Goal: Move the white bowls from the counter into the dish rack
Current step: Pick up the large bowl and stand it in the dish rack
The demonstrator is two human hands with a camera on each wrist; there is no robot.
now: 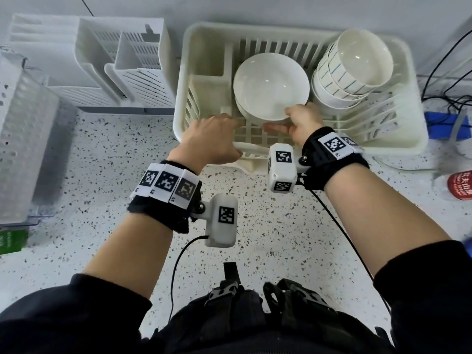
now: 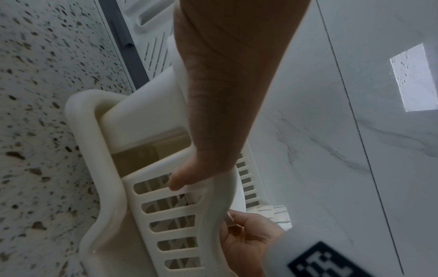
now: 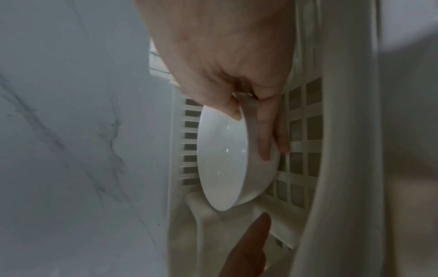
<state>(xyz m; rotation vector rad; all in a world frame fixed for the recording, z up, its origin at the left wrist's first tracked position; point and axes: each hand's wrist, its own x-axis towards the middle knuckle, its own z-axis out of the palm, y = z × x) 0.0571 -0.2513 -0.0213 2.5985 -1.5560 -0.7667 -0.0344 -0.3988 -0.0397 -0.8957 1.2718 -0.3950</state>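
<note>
bowl [image 1: 271, 85]: glazed, stiff, likely slippery, breakable | right hand [image 1: 302, 123] pinches its near rim | left hand [image 1: 212, 139] relaxed, empty, over rack [image 1: 398, 146]

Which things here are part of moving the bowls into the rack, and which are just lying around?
Part of the job:
- plain white bowl, tilted on edge in the rack, in the right hand's grip
- dish rack
- stacked striped bowls, already racked
- left hand, over the rack's near rim

Lying about:
- white slotted organizer
- red-labelled bottle
- black cables
</note>
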